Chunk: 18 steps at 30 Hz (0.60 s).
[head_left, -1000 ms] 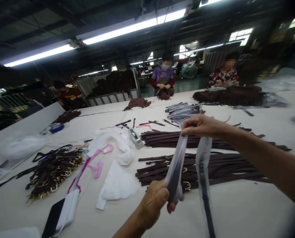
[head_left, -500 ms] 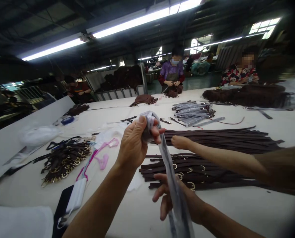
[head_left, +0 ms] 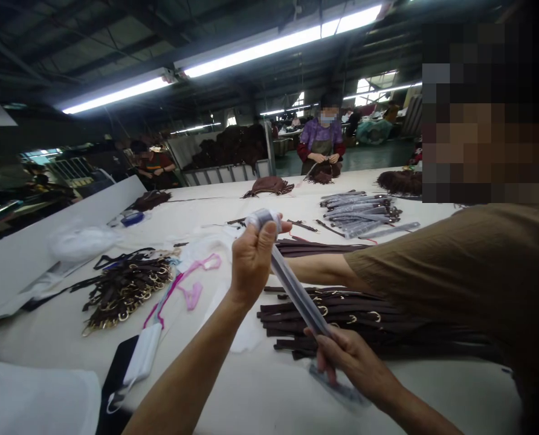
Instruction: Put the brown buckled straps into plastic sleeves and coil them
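My left hand (head_left: 251, 260) is raised over the middle of the table, closed around the coiled end of a strap in cloudy plastic wrap (head_left: 296, 290). From the coil the strap slants down to the right. Lower down, my right hand (head_left: 353, 356) pinches it between thumb and fingers, and the loose tail hangs below, close to the table. Behind the strap lie dark brown straps with gold buckles (head_left: 337, 320). Another person's arm (head_left: 317, 270) reaches in from the right, passing behind the strap; the hand at its end is hidden.
On the left are a heap of buckled brown straps (head_left: 124, 290), pink ribbon (head_left: 191, 296) and a white power bank (head_left: 142, 353). Farther back lie plastic-wrapped straps (head_left: 360, 211) and a brown bag (head_left: 269, 185). A co-worker's brown sleeve (head_left: 432, 266) crowds the right side.
My right hand, open beside the strap before, has closed on it. The strap is now stretched diagonally. The person on the right has leaned in, reaching farther left across the table.
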Each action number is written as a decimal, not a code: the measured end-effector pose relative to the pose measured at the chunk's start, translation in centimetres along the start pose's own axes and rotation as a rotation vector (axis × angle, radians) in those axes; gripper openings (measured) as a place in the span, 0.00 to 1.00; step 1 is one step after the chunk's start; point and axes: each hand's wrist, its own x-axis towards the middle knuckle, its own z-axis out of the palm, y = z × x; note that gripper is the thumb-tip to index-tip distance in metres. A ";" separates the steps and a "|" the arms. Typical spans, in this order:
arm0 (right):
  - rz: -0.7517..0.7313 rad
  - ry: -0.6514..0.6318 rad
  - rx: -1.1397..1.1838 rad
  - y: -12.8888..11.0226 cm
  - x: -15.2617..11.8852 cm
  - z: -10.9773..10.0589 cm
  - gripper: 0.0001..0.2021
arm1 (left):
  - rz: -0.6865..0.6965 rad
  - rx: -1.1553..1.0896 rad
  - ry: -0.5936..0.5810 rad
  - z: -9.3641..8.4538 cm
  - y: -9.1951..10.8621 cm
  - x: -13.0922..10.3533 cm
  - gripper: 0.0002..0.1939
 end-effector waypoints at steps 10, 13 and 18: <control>-0.006 0.058 0.281 -8.6 2.4 -6.1 0.19 | -0.068 0.230 -0.682 -0.5 -1.4 -12.0 0.18; 0.052 -0.117 0.006 -6.9 4.1 -5.0 0.17 | -0.599 -0.193 -0.758 -2.2 2.9 -12.5 0.20; 0.103 -0.581 0.197 -1.9 4.5 1.8 0.22 | -0.957 -0.871 -0.256 -4.3 5.9 -9.9 0.25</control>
